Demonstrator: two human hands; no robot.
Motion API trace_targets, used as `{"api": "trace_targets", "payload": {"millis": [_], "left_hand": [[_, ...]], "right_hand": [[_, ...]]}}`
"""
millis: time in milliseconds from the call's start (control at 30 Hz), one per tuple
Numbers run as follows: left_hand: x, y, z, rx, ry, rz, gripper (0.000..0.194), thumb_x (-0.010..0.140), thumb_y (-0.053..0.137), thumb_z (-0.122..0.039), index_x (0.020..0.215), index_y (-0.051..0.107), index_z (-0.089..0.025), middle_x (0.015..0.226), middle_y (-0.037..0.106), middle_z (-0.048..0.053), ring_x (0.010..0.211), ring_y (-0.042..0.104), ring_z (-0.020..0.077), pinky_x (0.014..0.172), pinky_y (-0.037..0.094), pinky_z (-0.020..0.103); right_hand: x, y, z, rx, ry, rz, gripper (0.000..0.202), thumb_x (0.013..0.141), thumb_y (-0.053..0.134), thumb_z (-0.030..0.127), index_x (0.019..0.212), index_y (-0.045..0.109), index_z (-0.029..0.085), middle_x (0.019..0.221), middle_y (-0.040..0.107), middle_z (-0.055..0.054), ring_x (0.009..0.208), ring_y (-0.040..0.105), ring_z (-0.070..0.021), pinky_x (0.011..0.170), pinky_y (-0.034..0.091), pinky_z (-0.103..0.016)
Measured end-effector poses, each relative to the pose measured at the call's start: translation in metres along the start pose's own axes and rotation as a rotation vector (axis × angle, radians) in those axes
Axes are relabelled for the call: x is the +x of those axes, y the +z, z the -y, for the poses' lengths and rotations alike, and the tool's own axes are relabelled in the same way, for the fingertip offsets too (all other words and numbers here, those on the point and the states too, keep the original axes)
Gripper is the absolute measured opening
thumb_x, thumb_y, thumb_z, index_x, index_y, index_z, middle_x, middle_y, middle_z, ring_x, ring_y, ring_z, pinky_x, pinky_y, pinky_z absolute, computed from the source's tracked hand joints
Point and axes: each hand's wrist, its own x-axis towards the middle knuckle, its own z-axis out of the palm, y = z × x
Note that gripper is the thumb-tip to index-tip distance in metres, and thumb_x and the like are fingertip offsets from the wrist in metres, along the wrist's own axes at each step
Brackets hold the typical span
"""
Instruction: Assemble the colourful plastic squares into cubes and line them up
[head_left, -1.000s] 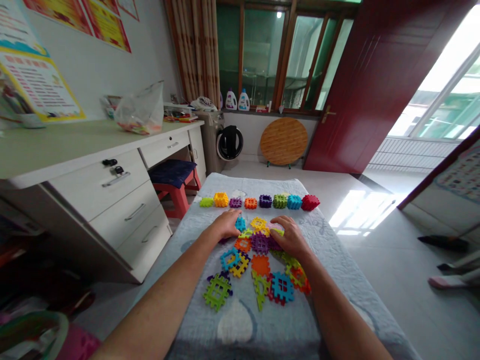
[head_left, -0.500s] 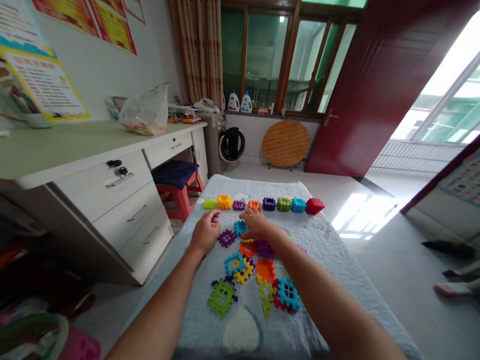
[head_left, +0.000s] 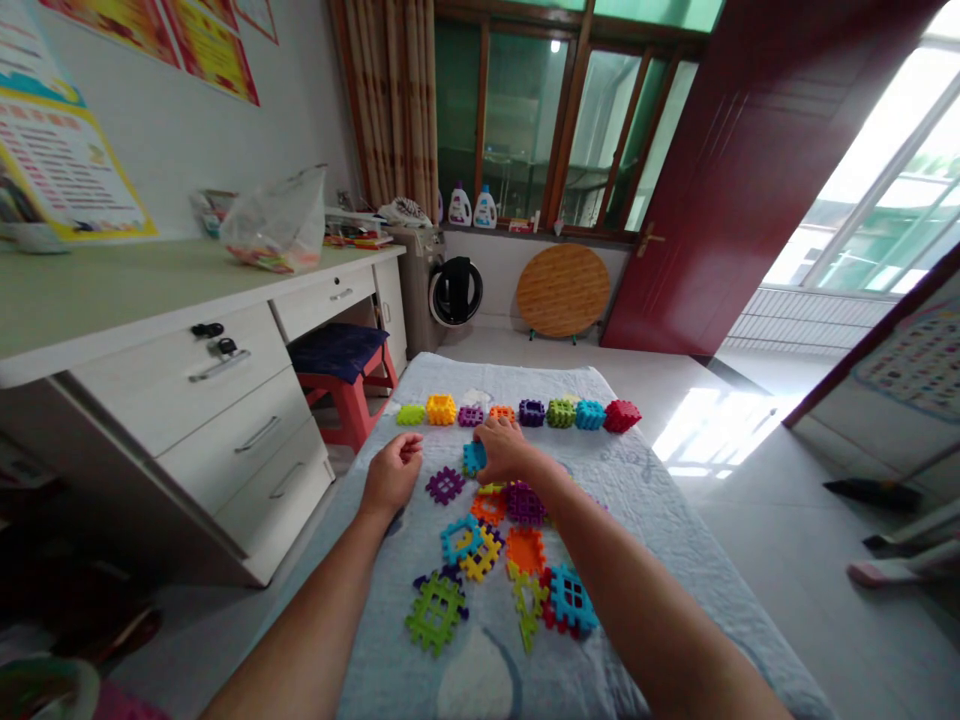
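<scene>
My right hand (head_left: 506,452) is at the back of a loose pile of plastic building tiles, thumb and fingers around the right side of a light blue square tile (head_left: 472,459). Its fingertips come close to a small orange stack (head_left: 501,412) in the back row and partly cover it. My left hand (head_left: 393,474) hovers over the cloth to the left, its fingers curled in with nothing showing in them. Nearest to it lies a purple square tile (head_left: 445,485). Closer to me are an orange tile (head_left: 525,550), a green tile (head_left: 436,612) and a blue tile (head_left: 573,598).
Several single-colour stacks run across the back of the cloth-covered table (head_left: 480,375), from light green (head_left: 410,414) to red (head_left: 622,415). A white desk (head_left: 247,420) with drawers stands at left, a red stool (head_left: 351,395) beside it. Behind are a washing machine and a round wooden board (head_left: 564,290).
The whole view has shifted slightly left. My left hand has drawn a little further from the tiles. My right hand stays by the light blue tile, its fingers nearer the orange stack.
</scene>
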Motion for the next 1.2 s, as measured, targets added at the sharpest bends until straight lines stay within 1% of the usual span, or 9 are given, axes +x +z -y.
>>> {"api": "trace_targets", "payload": {"millis": [100, 200, 333, 433, 600, 767, 933, 1067, 1200], "left_hand": [[0.001, -0.001, 0.001, -0.016, -0.032, 0.016, 0.036, 0.073, 0.050, -0.030, 0.103, 0.061, -0.014, 0.093, 0.069, 0.008, 0.084, 0.066, 0.0196, 0.080, 0.051, 0.030], [0.002, 0.000, 0.002, -0.019, -0.049, 0.017, 0.036, 0.073, 0.050, -0.032, 0.103, 0.060, -0.014, 0.092, 0.069, 0.008, 0.084, 0.066, 0.0197, 0.079, 0.051, 0.029], [0.004, 0.004, 0.006, -0.031, -0.029, 0.022, 0.037, 0.073, 0.050, -0.035, 0.102, 0.060, -0.014, 0.091, 0.069, 0.008, 0.083, 0.066, 0.0200, 0.079, 0.051, 0.029], [0.005, 0.005, 0.010, -0.036, -0.020, 0.024, 0.038, 0.073, 0.051, -0.037, 0.102, 0.060, -0.015, 0.088, 0.069, 0.007, 0.081, 0.066, 0.0203, 0.078, 0.051, 0.030], [0.007, 0.004, 0.012, -0.054, -0.036, 0.031, 0.039, 0.072, 0.052, -0.040, 0.101, 0.061, -0.015, 0.086, 0.068, 0.006, 0.079, 0.065, 0.0204, 0.075, 0.051, 0.030], [0.008, 0.002, 0.010, -0.055, -0.042, 0.025, 0.038, 0.072, 0.053, -0.041, 0.099, 0.061, -0.016, 0.084, 0.068, 0.005, 0.078, 0.065, 0.0201, 0.073, 0.051, 0.029], [0.009, 0.001, 0.009, -0.055, -0.051, 0.038, 0.039, 0.071, 0.053, -0.042, 0.099, 0.061, -0.016, 0.082, 0.067, 0.005, 0.075, 0.064, 0.0196, 0.069, 0.051, 0.028], [0.009, 0.001, 0.008, -0.057, -0.050, 0.038, 0.040, 0.071, 0.054, -0.042, 0.100, 0.061, -0.015, 0.081, 0.067, 0.005, 0.075, 0.064, 0.0196, 0.069, 0.051, 0.028], [0.008, 0.002, 0.009, -0.027, -0.026, 0.032, 0.039, 0.072, 0.053, -0.042, 0.100, 0.062, -0.016, 0.081, 0.067, 0.004, 0.075, 0.064, 0.0191, 0.069, 0.051, 0.028]], "right_hand": [[-0.008, -0.024, -0.037, 0.008, 0.093, -0.154, 0.055, 0.059, 0.072, 0.034, 0.110, 0.058, 0.019, 0.109, 0.056, -0.010, 0.100, 0.048, -0.0283, 0.083, 0.040, -0.039], [-0.023, -0.050, -0.097, -0.013, 0.221, -0.210, 0.051, 0.062, 0.069, 0.033, 0.110, 0.058, 0.017, 0.109, 0.055, -0.012, 0.099, 0.048, -0.0290, 0.082, 0.038, -0.039], [-0.043, -0.065, -0.174, -0.117, 0.403, -0.209, 0.049, 0.059, 0.068, 0.031, 0.107, 0.063, 0.023, 0.108, 0.056, -0.009, 0.099, 0.046, -0.0288, 0.081, 0.037, -0.037], [-0.052, -0.061, -0.205, -0.163, 0.475, -0.130, 0.051, 0.059, 0.068, 0.027, 0.109, 0.063, 0.024, 0.111, 0.056, -0.008, 0.099, 0.046, -0.0266, 0.082, 0.035, -0.034], [-0.050, -0.049, -0.215, -0.157, 0.509, -0.009, 0.055, 0.061, 0.066, 0.025, 0.115, 0.061, 0.027, 0.119, 0.054, -0.008, 0.103, 0.045, -0.0278, 0.081, 0.033, -0.034], [-0.043, -0.042, -0.218, -0.170, 0.522, 0.045, 0.056, 0.060, 0.066, 0.025, 0.115, 0.062, 0.029, 0.115, 0.055, -0.009, 0.099, 0.045, -0.0284, 0.078, 0.033, -0.035], [-0.042, -0.038, -0.222, -0.213, 0.521, 0.074, 0.055, 0.060, 0.067, 0.027, 0.115, 0.062, 0.029, 0.113, 0.057, -0.009, 0.099, 0.046, -0.0290, 0.080, 0.032, -0.037], [-0.048, -0.045, -0.216, -0.221, 0.506, -0.007, 0.067, 0.061, 0.067, 0.027, 0.126, 0.054, 0.026, 0.120, 0.055, -0.010, 0.105, 0.045, -0.0316, 0.084, 0.034, -0.040], [-0.062, -0.053, -0.191, -0.128, 0.448, -0.152, 0.066, 0.065, 0.067, 0.030, 0.128, 0.053, 0.024, 0.124, 0.053, -0.012, 0.108, 0.045, -0.0326, 0.086, 0.037, -0.041]]}}
